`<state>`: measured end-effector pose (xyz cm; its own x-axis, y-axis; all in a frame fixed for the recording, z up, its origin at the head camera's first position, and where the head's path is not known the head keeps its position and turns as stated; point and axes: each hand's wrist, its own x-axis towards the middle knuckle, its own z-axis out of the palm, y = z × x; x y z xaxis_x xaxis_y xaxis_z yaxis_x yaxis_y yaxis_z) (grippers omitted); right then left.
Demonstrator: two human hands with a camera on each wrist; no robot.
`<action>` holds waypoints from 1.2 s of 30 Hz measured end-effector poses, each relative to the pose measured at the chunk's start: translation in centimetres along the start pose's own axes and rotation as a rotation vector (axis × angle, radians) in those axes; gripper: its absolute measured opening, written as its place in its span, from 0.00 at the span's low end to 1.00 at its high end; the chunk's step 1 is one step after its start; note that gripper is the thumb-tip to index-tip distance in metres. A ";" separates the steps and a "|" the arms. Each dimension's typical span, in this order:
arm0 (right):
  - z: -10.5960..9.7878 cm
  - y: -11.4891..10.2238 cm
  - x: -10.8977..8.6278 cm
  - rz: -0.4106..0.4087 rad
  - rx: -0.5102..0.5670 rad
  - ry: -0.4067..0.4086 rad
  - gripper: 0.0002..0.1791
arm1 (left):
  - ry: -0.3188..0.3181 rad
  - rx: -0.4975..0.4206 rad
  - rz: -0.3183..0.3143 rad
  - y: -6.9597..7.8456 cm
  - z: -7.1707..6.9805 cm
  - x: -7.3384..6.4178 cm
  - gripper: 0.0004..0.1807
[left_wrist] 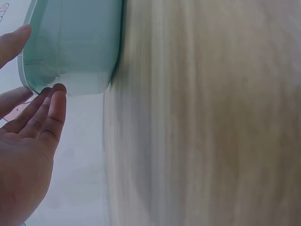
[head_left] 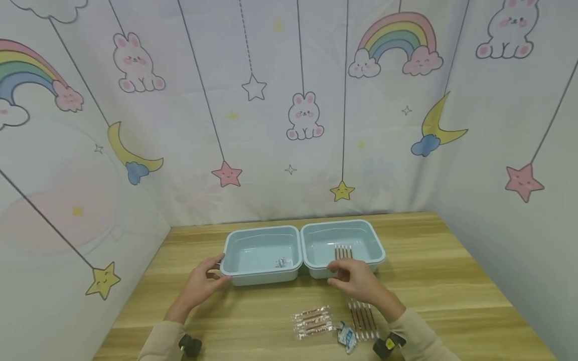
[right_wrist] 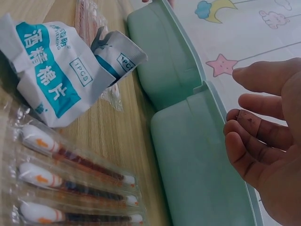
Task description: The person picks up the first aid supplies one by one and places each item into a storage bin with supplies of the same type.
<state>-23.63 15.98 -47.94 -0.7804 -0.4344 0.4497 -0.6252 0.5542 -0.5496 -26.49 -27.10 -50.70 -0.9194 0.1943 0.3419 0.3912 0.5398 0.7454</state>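
Observation:
Two pale blue-green plastic basins stand side by side. My left hand point(head_left: 203, 283) rests at the near left corner of the left basin point(head_left: 262, 277), thumb by the front rim and fingers along the outer side. My right hand point(head_left: 356, 281) hovers over the front rim of the right basin point(head_left: 320, 272), fingers loosely bent and holding nothing. A strip of brown-stemmed cotton swabs point(head_left: 343, 251) lies in the right basin, partly hidden behind this hand. In the left basin is a small silvery-white packet point(head_left: 283, 262).
On the wooden table point(head_left: 253, 321) nearer me lie a pack of wrapped swabs point(head_left: 312, 322), a second swab strip point(head_left: 363, 321) and a crumpled white-and-blue alcohol pad packet point(right_wrist: 59, 70). A patterned cloth wall point(head_left: 271, 190) rises behind the basins.

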 end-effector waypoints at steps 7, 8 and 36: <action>-0.1 -0.2 0.0 0.004 0.010 -0.022 0.17 | -0.006 -0.001 0.004 0.4 -0.2 0.1 0.40; -0.1 -0.2 -0.1 0.001 0.010 -0.022 0.17 | -0.005 0.002 0.009 0.4 -0.3 0.1 0.39; 1.0 0.4 -2.1 -0.036 0.063 -0.087 0.15 | -0.020 0.002 -0.022 0.4 -0.3 -0.1 0.41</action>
<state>-22.20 16.40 -49.82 -0.7537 -0.5150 0.4084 -0.6501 0.4924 -0.5787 -26.23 -27.19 -50.28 -0.9285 0.1986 0.3136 0.3706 0.5454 0.7518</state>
